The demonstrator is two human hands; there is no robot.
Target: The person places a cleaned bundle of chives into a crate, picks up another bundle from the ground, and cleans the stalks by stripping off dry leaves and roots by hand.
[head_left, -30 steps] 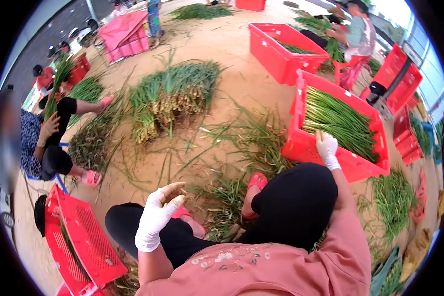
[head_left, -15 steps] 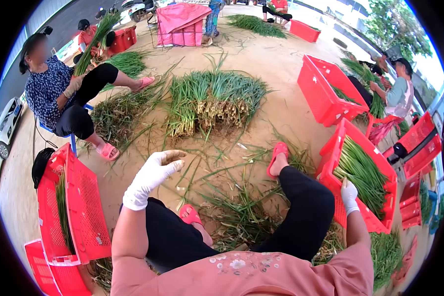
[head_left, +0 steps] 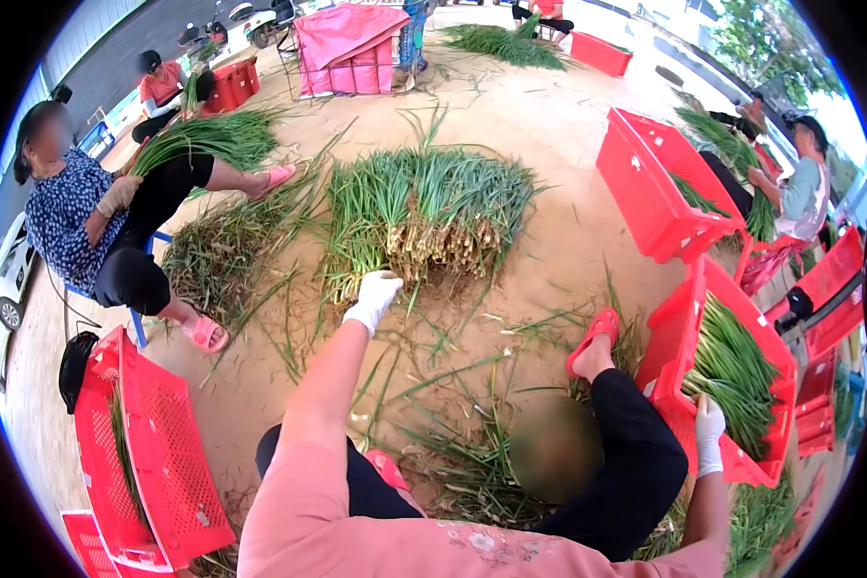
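My left hand [head_left: 374,298], in a white glove, reaches forward to the lower left part of a large pile of green stalks [head_left: 432,217] with pale root ends. Its fingers are closed at the root ends; what they hold, if anything, is too small to make out. My right hand [head_left: 709,424], gloved too, is closed on the near left rim of a red crate [head_left: 667,352] at my right. Long green stalks [head_left: 737,376] with pale ends lie inside that crate.
Loose leaves [head_left: 472,458] litter the ground between my feet. A red crate [head_left: 178,453] stands at my left. One seated person [head_left: 72,217] holds green stalks at the left, near a heap of trimmings [head_left: 217,260]. Another red crate [head_left: 650,193] and a person [head_left: 804,188] are at the right.
My left hand has moved forward from above my knee to the pile, and its fingers have closed. My right hand stays on the crate rim. The person at the left has lowered their stalks.
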